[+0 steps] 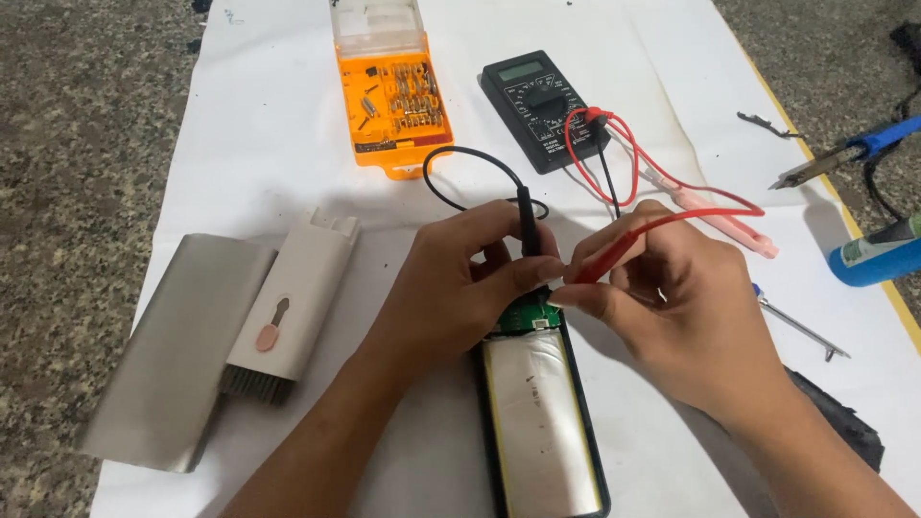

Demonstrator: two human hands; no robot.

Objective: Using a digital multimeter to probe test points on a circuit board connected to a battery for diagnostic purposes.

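Inspector: Both hands are occupied. Left hand (451,288) pinches the black multimeter probe (528,223) between thumb and fingers, tip pointing down. Right hand (672,307) grips the red multimeter probe (614,257), slanted down toward the left.

Clerk: Where do the tips land?

Inspector: At the small green circuit board (523,317) at the top end of an opened power bank (542,422), which lies on the bench directly under the hands. The exact contact points are hidden by the fingers. Below the board sits a flat silver battery pouch (537,412) in the dark case.

Clerk: The meter itself?

Inspector: A black digital multimeter (542,107) lies farther back on the white paper sheet (278,144) covering the bench. Red and black leads loop from it to the probes.

Clerk: Other items?

Inspector: An open orange screwdriver bit case (393,96) stands left of the meter. On the left lies a grey metal sleeve (177,355), and beside it, touching, a white cleaning tool with a brush end (293,307). A pair of pink tweezers (729,225) sits behind the right hand. On the right edge are a blue-handled soldering iron (844,153) and a blue cylinder (878,254); near the right wrist lies a thin metal tool (801,328).
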